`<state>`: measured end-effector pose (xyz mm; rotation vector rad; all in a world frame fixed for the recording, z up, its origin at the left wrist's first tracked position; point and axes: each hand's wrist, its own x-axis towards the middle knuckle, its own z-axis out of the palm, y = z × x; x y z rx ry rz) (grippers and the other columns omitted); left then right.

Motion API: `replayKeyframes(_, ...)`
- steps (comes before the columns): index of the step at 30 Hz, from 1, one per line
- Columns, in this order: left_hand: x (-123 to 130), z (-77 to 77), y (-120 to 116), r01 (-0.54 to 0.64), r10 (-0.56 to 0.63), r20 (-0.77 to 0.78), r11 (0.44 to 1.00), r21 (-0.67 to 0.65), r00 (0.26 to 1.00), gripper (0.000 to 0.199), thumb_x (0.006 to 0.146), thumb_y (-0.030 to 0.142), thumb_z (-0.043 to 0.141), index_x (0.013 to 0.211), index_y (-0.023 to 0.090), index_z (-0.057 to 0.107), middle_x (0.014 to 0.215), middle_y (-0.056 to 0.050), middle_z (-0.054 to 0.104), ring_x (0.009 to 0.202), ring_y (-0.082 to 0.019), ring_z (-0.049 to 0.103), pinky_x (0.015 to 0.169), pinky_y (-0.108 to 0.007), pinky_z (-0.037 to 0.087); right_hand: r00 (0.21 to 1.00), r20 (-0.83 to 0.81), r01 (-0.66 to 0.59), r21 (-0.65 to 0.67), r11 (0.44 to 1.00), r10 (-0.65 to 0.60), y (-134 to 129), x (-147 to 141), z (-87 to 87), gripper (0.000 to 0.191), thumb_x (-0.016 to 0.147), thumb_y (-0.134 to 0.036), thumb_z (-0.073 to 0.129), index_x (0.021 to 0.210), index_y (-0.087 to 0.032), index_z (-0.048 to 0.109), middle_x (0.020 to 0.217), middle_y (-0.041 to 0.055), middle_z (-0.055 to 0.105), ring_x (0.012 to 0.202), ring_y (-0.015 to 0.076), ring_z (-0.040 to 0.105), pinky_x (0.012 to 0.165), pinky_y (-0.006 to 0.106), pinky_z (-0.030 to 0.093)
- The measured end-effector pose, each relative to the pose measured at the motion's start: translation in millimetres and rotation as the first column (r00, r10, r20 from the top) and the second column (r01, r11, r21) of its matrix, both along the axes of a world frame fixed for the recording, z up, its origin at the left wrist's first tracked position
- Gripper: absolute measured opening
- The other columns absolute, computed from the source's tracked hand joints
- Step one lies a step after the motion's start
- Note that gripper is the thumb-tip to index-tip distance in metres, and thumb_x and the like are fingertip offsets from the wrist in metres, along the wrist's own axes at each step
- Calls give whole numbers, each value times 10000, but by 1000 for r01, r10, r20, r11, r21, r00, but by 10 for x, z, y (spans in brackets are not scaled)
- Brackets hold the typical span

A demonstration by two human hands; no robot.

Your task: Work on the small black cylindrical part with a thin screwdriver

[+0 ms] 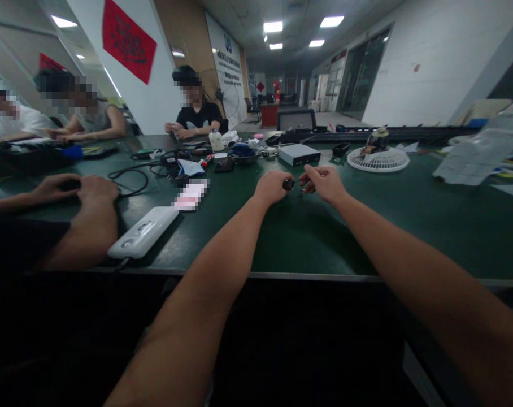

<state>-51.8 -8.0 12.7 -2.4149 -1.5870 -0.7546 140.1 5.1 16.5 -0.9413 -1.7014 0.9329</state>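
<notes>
My left hand is closed around a small black cylindrical object, whose round end points to the right. Just right of it, my right hand has its fingers bent together at something thin and dark near that end; what it grips is too small to name. Both hands are held over the green table. Behind them lies a white and black box. A round white fan grille with a motor part on it rests further right.
A white power bank-like device and a phone lie to the left. Beyond them are black cables and clutter. Another person's hands are at the far left. Crumpled clear plastic stands at the right. Several people sit around the table.
</notes>
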Motion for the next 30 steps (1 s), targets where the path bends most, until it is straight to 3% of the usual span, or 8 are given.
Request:
replayKeyframes(4,-10,-8,3,-14,14,10,1000,-4,1000,278,825,211,678,1078,251,786,1038,-74,769,999,-253,681,901,-364,514,1000,7,-18,-31,999,18,-22,-10,6,583,928,-696,575,756,-153,700,702,114,743,492,144,642,467,260,489)
replayKeyframes(10,-27,-28,30,-45,46,61,999,-17,997,310,845,285,700,1145,245,764,1106,-90,763,1025,-272,684,906,-382,527,974,-35,222,-16,975,-223,51,70,0,581,911,-743,546,829,-191,709,565,69,658,494,207,651,476,329,513)
replayKeyframes(14,-28,-42,32,-56,60,115,998,-42,992,383,869,362,711,1238,264,734,1164,-96,752,1055,-290,680,940,-419,523,970,-21,243,3,970,-243,179,141,-78,368,918,-565,637,844,-209,691,682,65,707,548,196,666,521,331,521)
replayKeyframes(17,-18,-48,19,-70,75,104,996,-48,992,423,881,420,709,1283,289,711,1145,-91,755,1052,-300,679,934,-429,521,963,150,206,127,970,-224,287,162,-200,178,751,-323,816,812,-205,697,748,44,728,698,204,695,668,345,564)
replayKeyframes(22,-5,-57,20,-84,89,83,994,-64,993,420,907,459,678,1290,288,685,1099,-102,749,999,-297,683,893,-414,523,939,317,103,105,989,-131,409,162,-371,286,592,-156,873,782,-218,668,803,20,735,760,204,698,753,358,561)
replayKeyframes(27,-11,-74,41,-145,148,61,988,-61,987,386,919,464,660,1228,234,672,1051,-125,732,961,-290,677,872,-398,520,945,309,99,40,994,-106,441,174,-391,280,591,-112,837,755,-211,632,760,14,715,738,196,689,748,354,559)
replayKeyframes(30,-20,-84,50,-154,157,56,986,-56,986,365,912,450,670,1203,231,670,1048,-132,727,958,-298,675,864,-402,521,937,318,131,75,988,-149,401,171,-354,244,621,-94,769,767,-215,616,755,17,712,741,203,683,757,360,547)
